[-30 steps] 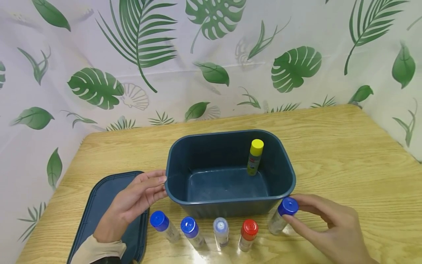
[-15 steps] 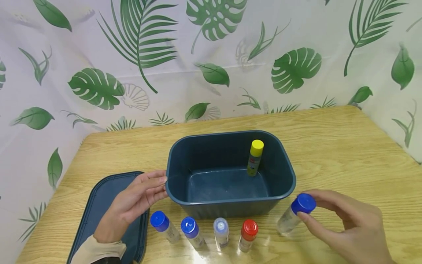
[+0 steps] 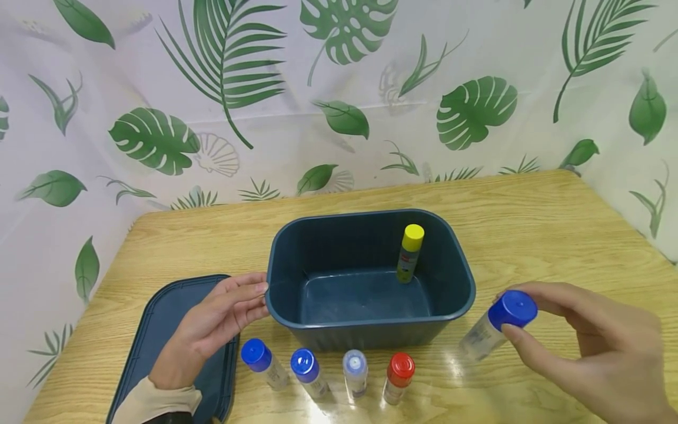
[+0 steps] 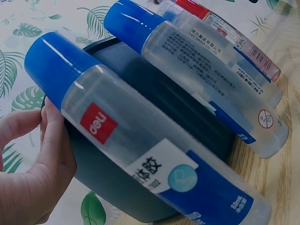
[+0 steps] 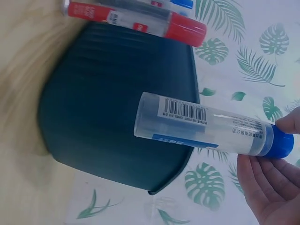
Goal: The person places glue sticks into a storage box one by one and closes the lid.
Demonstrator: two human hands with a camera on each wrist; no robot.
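My right hand (image 3: 598, 347) pinches the blue cap of a clear liquid glue bottle (image 3: 483, 337) between thumb and fingers, to the right of the dark teal bin (image 3: 365, 333). This bottle tilts, its cap leaning right. My left hand (image 3: 222, 321) touches the bin's left outer side near the rim, fingers mostly extended. In the left wrist view, another blue-capped glue bottle (image 4: 154, 150) stands in front of that hand. Along the bin's front stand two blue-capped bottles, a pale-capped bottle (image 3: 355, 372) and a red-capped bottle (image 3: 399, 377). Inside the bin stands a yellow-capped bottle (image 3: 409, 253).
A dark flat lid (image 3: 159, 335) lies at the left, partly under my left forearm. The wooden table (image 3: 556, 235) reaches back to a white leaf-patterned cloth (image 3: 402, 118) behind and at both sides.
My right hand has moved right and slightly back with the blue-capped glue bottle, which leans more now. The left hand, the bin and the other bottles stay as they were.
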